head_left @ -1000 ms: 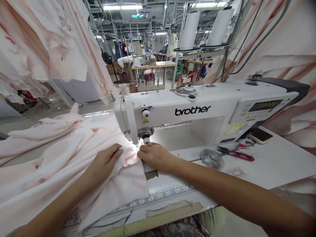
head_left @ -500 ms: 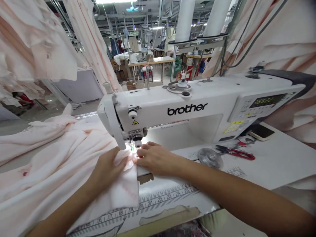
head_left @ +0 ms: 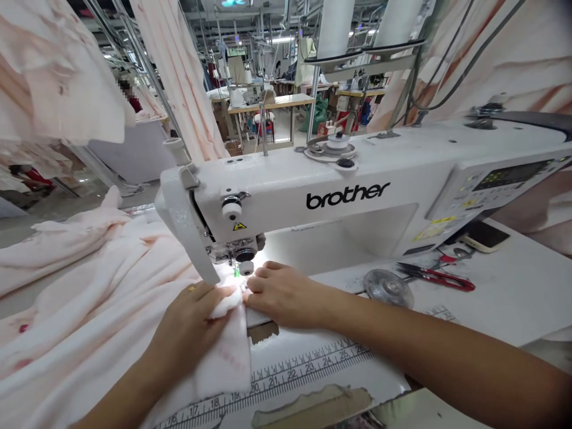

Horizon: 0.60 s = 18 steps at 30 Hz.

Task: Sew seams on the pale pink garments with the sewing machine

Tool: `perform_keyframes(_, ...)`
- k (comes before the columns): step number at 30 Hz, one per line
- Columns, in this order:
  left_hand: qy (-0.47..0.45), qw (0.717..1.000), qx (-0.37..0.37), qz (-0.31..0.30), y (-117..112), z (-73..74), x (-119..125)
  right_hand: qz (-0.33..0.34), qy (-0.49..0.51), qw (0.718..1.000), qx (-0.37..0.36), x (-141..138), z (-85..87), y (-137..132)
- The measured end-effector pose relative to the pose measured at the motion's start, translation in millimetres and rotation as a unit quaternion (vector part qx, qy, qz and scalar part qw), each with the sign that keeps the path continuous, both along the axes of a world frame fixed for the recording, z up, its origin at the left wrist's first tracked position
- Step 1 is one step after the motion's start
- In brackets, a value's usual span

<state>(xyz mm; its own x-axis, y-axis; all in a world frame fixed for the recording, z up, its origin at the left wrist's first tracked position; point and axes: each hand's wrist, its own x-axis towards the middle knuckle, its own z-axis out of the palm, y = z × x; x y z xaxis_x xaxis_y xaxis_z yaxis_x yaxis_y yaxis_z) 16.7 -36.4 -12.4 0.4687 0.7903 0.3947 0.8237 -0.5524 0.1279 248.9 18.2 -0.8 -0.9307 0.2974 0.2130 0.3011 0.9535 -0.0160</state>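
On the white worktop (head_left: 529,295), pink cloth (head_left: 120,280) reaches the lit needle end of the sewing machine (head_left: 277,179). The left hand (head_left: 190,316), pinching a fold, is now closer to the right hand (head_left: 290,296) than a second ago, so the cloth between them seems better steadied. The right hand's fingers curl at the cloth's edge; whether they grip cannot be told. Red-handled scissors (head_left: 440,278) lie farther right.

On our white counter (head_left: 513,298) we see cloth (head_left: 102,298) at left, the machine (head_left: 286,190), a disc (head_left: 388,289), snips (head_left: 440,278), a phone (head_left: 486,236) and a ruler (head_left: 291,374).
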Motion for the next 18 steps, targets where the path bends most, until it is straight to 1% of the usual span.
perform_keyframes(3,0.064,0.995,0.062,-0.048,0,6.2,3,-0.003,-0.003,1.000,-0.002,0,-0.2,-1)
perform_keyframes(5,0.095,0.986,0.094,-0.102,0,10.3,5,-0.007,-0.006,1.000,-0.008,0,0.4,-1)
perform_keyframes(7,0.100,0.981,0.088,-0.142,1,11.8,5,-0.010,-0.007,1.000,-0.012,0,1.2,-2)
perform_keyframes(8,0.093,0.982,0.074,-0.146,2,11.5,5,-0.010,-0.007,1.000,-0.014,0,1.4,-2)
perform_keyframes(10,0.064,0.990,0.034,-0.125,3,9.9,2,-0.010,-0.008,1.000,-0.015,0,1.6,-2)
perform_keyframes(13,-0.021,0.998,-0.051,-0.040,4,9.2,-1,-0.008,-0.009,1.000,-0.022,0,0.9,-2)
perform_keyframes(15,-0.081,0.991,-0.110,0.016,5,11.4,0,-0.007,-0.010,1.000,-0.027,0,0.3,-2)
perform_keyframes(16,-0.100,0.986,-0.133,0.034,5,12.7,2,-0.008,-0.012,0.999,-0.029,0,0.2,-1)
perform_keyframes(18,-0.110,0.981,-0.156,0.041,5,14.4,6,-0.007,-0.015,1.000,-0.024,0,0.1,-1)
